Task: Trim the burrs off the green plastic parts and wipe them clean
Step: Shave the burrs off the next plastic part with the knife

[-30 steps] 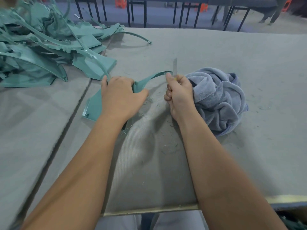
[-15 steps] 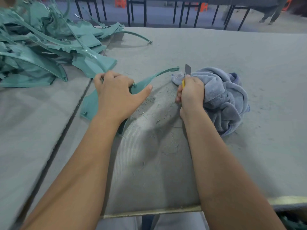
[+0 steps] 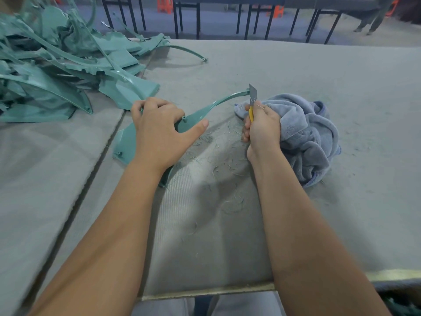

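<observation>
A curved green plastic part (image 3: 211, 106) lies on the grey table, its thin arm reaching to the right. My left hand (image 3: 159, 131) presses down on its wide end, fingers over the far edge and thumb stretched out flat. My right hand (image 3: 262, 128) grips a yellow utility knife (image 3: 252, 103) in a fist, blade up. The blade tip sits at the end of the part's thin arm. A crumpled blue-grey towel (image 3: 305, 135) lies right behind my right hand, touching it.
A big pile of green plastic parts (image 3: 57, 71) fills the far left of the table (image 3: 319, 76). Green shavings (image 3: 218, 156) litter the cloth between my hands. A seam (image 3: 98, 165) runs between two table sections. Black metal frames (image 3: 182, 17) stand beyond the far edge.
My right hand has moved right and away with the knife, along the thin arm to its tip. My left hand's thumb has stretched out flat. The part has shifted slightly.
</observation>
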A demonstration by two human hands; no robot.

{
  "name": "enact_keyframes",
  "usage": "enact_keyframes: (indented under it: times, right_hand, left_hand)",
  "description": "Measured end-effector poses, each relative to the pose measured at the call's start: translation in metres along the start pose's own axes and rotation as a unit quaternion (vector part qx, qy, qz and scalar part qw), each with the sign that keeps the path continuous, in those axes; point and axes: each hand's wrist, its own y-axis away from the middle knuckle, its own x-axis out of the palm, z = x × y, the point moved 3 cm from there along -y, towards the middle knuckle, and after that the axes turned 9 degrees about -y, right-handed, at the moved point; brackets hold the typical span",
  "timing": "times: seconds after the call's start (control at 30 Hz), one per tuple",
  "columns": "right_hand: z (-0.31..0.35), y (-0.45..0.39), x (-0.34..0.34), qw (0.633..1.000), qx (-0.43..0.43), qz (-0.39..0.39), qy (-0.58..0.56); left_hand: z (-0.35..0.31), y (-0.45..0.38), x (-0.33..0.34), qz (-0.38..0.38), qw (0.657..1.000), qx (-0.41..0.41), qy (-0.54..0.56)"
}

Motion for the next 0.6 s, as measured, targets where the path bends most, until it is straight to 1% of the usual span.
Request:
enact_keyframes:
  times: [0.13, 0.3, 0.37, 0.5, 0.6]
  right_hand:
    - [0.0, -0.001, 0.0, 1.0, 0.019, 0.015, 0.01]
    - [-0.003, 0.003, 0.004, 0.992, 0.021, 0.069, 0.107]
    - [-0.003, 0.003, 0.003, 0.994, 0.024, 0.059, 0.094]
    - [-0.002, 0.0, -0.001, 1.0, 0.024, -0.003, 0.009]
    - [-0.004, -0.001, -0.001, 1.0, 0.016, -0.002, 0.012]
  left_hand:
    - [0.001, 0.0, 0.003, 0.008, 1.0, 0.002, 0.0]
    - [0.0, -0.001, 0.01, 0.036, 0.999, 0.008, -0.011]
    - [0.0, -0.001, 0.011, 0.041, 0.999, 0.009, -0.011]
    - [0.001, -0.001, 0.008, 0.025, 1.0, 0.003, -0.007]
    - [0.001, 0.0, 0.007, 0.019, 1.0, 0.0, -0.004]
